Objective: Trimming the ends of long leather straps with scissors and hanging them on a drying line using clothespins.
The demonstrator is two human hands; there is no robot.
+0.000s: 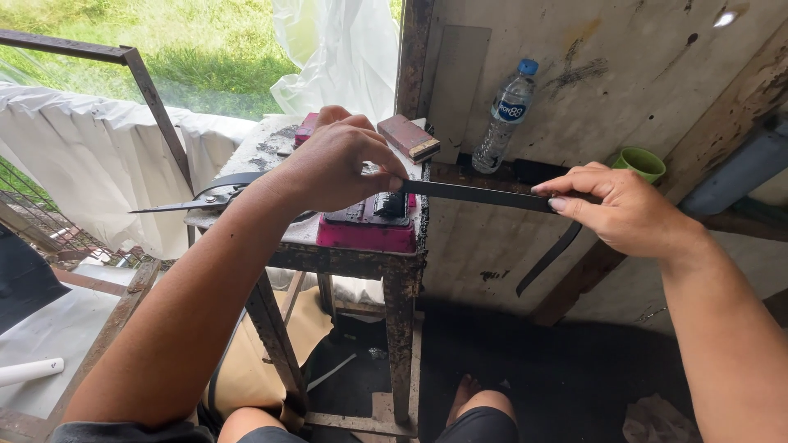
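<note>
Head view has us looking down at a black strap (480, 195) stretched level between both hands. Our left hand (341, 164) is curled over, fingertips pinching the strap's near end down onto a pink block with a black pad (371, 223) that sits directly under that hand on the worn wooden stool (402, 271). Our right hand (628, 209) pinches the strap further out between thumb and forefinger, and the loose tail hangs down just below that hand. We judge the step in hand to be drawing the strap across the pad, perhaps to coat or ink it; the next move would call for steady downward pressure from the left fingertips while the right keeps the strap taut and straight. Large black shears (205, 197) lie on the stool just left of our left wrist. Behind the left hand rests a small red-brown box with a pale end (408, 136), tilted. Between the two hands, further back against the stained wall, stands a clear plastic bottle with a blue cap and a blue-and-white label band (505, 115). Just beyond the right hand sits a green cup (640, 162).
</note>
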